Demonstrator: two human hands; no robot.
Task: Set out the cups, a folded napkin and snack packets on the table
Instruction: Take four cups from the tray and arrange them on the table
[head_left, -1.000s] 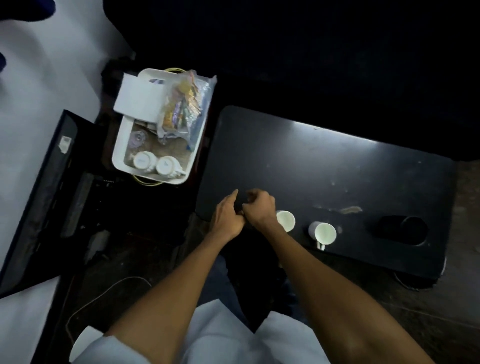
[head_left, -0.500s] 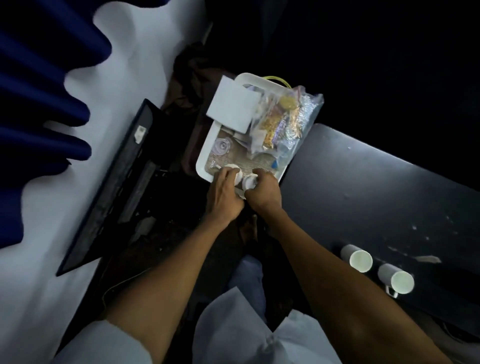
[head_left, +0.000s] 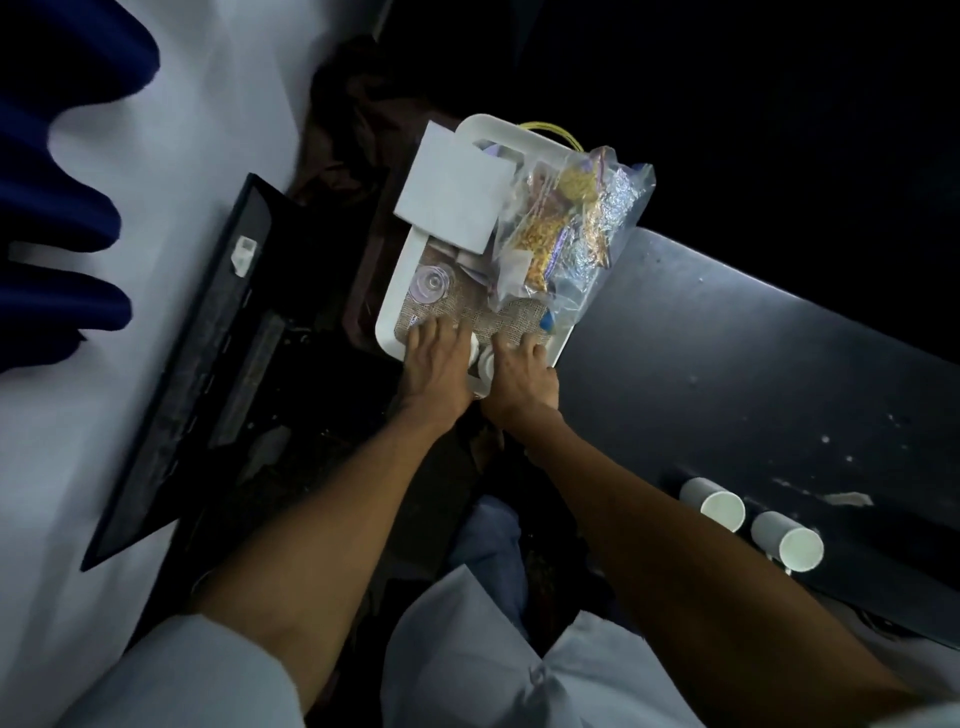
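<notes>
A white tray (head_left: 397, 291) sits left of the dark table (head_left: 727, 353). In its near end stand two white cups; my left hand (head_left: 434, 364) covers the left cup (head_left: 474, 349) and my right hand (head_left: 522, 379) closes around the right cup (head_left: 487, 366). A folded white napkin (head_left: 452, 192) lies across the tray's far left. A clear bag of snack packets (head_left: 566, 228) lies along the tray's right side. Two more white cups (head_left: 714, 501) (head_left: 789, 540) stand on the table's near edge.
A clear glass (head_left: 430, 283) stands upside down on a burlap mat inside the tray. An open black case (head_left: 208, 353) lies on the white surface at left. Blue fabric (head_left: 57, 182) fills the far left. My lap is below.
My hands left the table's near edge and moved left to the tray. They now rest on the two cups there. The view swung left with them.
</notes>
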